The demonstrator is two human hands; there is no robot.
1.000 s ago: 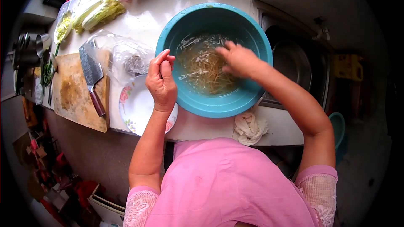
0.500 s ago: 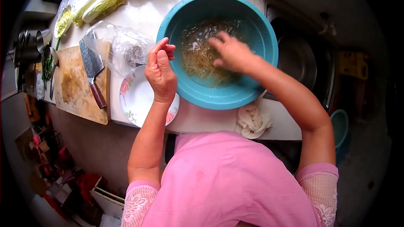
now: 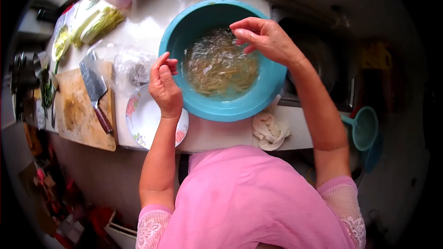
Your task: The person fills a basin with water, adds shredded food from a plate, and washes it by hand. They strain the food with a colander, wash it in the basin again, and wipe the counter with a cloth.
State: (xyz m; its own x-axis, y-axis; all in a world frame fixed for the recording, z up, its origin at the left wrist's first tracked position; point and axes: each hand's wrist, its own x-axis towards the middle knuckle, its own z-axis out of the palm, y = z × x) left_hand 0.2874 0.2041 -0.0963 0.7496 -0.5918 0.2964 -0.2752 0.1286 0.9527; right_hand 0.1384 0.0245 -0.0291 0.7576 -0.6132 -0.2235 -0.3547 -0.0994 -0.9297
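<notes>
A blue-green plastic basin (image 3: 221, 114) holds water with thin, pale brown strands (image 3: 221, 71) soaking in it; their exact kind is unclear. Over the basin's right side is my right hand (image 3: 270, 41), out of the water, thumb and index fingertip drawn together. Any small thing between those tips is too tiny to name. My left hand (image 3: 166, 92) hovers at the basin's left rim, fingers loosely curved, with nothing visible in it. Below that hand lies a white plate (image 3: 150, 122) with a flower pattern.
Left of the plate, a cleaver (image 3: 93, 80) rests on a wooden cutting board (image 3: 76, 106) beside a clear plastic bag (image 3: 134, 64). Cabbage (image 3: 99, 25) lies farther back. A crumpled cloth (image 3: 270, 131) sits at the counter's front edge; a sink (image 3: 318, 64) is at right.
My right hand has risen from the water and moved up and right, its spread fingers now drawn together. My left hand keeps its curved shape. The whole view has shifted slightly.
</notes>
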